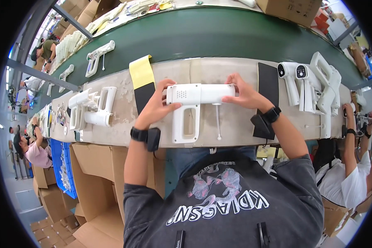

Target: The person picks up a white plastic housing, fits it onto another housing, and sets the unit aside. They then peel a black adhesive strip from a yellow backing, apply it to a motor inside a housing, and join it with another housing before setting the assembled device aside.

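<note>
Between my two hands lies a white gun-shaped plastic device (213,94) with a round barrel, a patch of small vent holes and a looped handle pointing toward me. A thin white rod with a ball tip (218,124) hangs from the barrel's underside. My left hand (160,101) grips the vented end, fingers behind it and thumb at the near edge. The barrel's right end is pinched by my right hand (244,94), thumb below and fingers above. Both hands are closed on the device, just over the workbench (153,134).
Similar white housings (93,108) lie on the left of the bench, and several stacked white devices (312,82) on the right. A green conveyor belt (219,39) runs behind, carrying more devices. Cardboard boxes (97,165) and a blue crate (64,165) stand lower left. Co-workers sit on both sides.
</note>
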`<state>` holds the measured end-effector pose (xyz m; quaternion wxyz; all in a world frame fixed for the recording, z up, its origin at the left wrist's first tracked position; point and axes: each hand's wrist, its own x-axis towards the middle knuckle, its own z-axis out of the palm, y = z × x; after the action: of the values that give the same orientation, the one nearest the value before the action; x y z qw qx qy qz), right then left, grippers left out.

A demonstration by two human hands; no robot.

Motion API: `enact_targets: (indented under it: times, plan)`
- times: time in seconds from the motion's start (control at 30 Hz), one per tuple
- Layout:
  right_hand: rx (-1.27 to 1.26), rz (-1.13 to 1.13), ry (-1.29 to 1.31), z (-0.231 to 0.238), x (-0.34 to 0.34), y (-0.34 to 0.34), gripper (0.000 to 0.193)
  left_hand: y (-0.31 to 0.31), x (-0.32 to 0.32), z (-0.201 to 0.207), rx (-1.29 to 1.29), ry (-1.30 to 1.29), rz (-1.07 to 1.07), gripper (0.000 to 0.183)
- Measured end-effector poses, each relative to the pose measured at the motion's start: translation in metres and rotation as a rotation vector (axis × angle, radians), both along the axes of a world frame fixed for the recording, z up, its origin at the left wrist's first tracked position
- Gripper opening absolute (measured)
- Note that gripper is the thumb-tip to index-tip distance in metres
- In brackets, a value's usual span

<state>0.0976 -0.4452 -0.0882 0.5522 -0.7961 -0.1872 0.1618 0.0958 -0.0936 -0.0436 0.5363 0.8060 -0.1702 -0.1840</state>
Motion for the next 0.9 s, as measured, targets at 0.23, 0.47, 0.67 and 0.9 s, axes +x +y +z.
enact_targets:
  times: [0.23, 0.47, 0.67, 0.9]
  plan:
    - [0.356, -0.15, 0.205, 0.054, -0.065, -0.025, 0.065, -0.027, -0.053, 0.019, -0.319, 0.025, 0.033, 0.075]
    - [0.53, -0.607, 0.07, 0.088, -0.111, -0.12, 0.047, -0.033, -0.064, 0.026, -0.399, 0.144, -0.073, 0.057]
    - [0.93, -1.236, -0.218, 0.121, -0.166, -0.284, 0.033, -0.02, -0.067, 0.007, -0.289, 0.199, -0.021, 0.041]
    - [1.078, -1.422, -0.23, 0.093, -0.166, -0.444, 0.045, -0.023, -0.065, 0.001, -0.251, 0.233, 0.107, 0.032]
